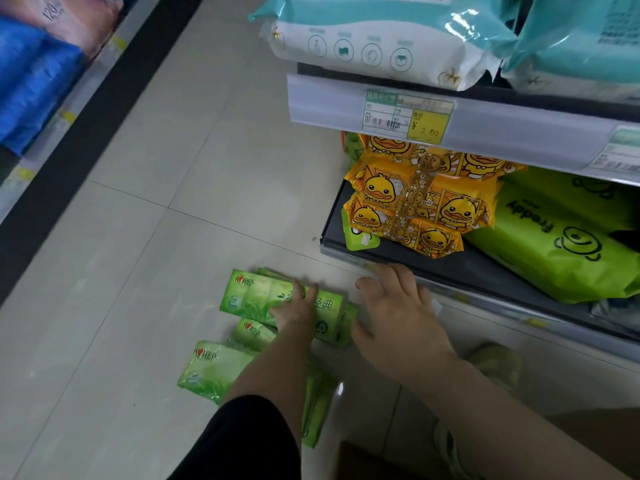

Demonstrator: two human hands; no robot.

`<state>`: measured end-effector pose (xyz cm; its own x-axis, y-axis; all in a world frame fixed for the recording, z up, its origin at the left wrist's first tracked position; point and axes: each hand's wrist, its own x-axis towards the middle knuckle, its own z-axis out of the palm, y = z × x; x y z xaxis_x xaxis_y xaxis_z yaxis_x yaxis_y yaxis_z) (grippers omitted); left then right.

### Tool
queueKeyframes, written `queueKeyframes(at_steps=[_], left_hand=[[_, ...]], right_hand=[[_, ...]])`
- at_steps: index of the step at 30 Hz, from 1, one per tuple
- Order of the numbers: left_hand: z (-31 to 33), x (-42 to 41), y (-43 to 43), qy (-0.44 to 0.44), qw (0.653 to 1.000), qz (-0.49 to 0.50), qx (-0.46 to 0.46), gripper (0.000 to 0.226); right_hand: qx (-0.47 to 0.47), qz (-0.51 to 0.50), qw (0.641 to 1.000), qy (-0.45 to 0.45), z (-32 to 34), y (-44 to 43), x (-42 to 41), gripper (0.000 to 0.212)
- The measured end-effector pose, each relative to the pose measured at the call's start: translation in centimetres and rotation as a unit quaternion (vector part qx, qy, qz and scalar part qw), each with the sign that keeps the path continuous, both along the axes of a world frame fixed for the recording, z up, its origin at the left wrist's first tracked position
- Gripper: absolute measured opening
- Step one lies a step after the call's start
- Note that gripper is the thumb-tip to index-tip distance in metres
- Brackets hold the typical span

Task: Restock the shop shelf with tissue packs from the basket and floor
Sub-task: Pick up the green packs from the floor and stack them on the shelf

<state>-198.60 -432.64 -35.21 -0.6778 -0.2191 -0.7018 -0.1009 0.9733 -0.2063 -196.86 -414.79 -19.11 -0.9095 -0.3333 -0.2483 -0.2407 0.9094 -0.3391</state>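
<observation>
While several glossy green plastic tissue packs [282, 301] lie on the pale tiled floor [145, 237], the left hand [298, 311] rests flat on one, gripping nothing; the right hand [398, 313] hovers open. Dark bottom shelf [450, 268] has room; restocking remains.

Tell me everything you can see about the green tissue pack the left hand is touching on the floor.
The green tissue pack is a flat rectangular bundle in glossy plastic wrap, light green with leaf artwork, a small logo and white Chinese characters. It lies flat on the pale tiled floor, just in front of the bottom shelf, overlapping other similar green packs. The left hand rests on its top, fingers spread; the right hand is at its right end.
</observation>
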Motion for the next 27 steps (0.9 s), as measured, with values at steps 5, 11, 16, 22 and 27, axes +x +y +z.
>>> queueKeyframes(at_steps=[5, 11, 16, 22, 27], left_hand=[[1.7, -0.4, 0.4, 0.008, 0.997, -0.067, -0.043, 0.098], [4.8, -1.2, -0.4, 0.015, 0.999, -0.034, 0.031, 0.114], [9.2, -1.7, -0.6, 0.041, 0.993, -0.045, 0.104, 0.110], [17.1, -1.8, 0.1, 0.103, 0.977, -0.127, 0.137, 0.114], [23.6, -1.6, 0.7, 0.144, 0.962, -0.164, 0.166, 0.117]], right_hand=[[0.022, -0.011, 1.000, -0.002, -0.3, 0.6, 0.0, 0.044], [0.000, -0.010, 0.999, -0.032, 1.2, 0.9, -0.4, 0.048], [0.011, -0.014, 0.999, -0.045, 2.6, 1.5, -0.1, 0.052], [0.002, 0.025, 0.999, -0.028, 5.0, 1.1, -0.1, 0.076], [0.047, 0.101, 0.993, 0.030, 8.1, 0.9, 0.0, 0.113]])
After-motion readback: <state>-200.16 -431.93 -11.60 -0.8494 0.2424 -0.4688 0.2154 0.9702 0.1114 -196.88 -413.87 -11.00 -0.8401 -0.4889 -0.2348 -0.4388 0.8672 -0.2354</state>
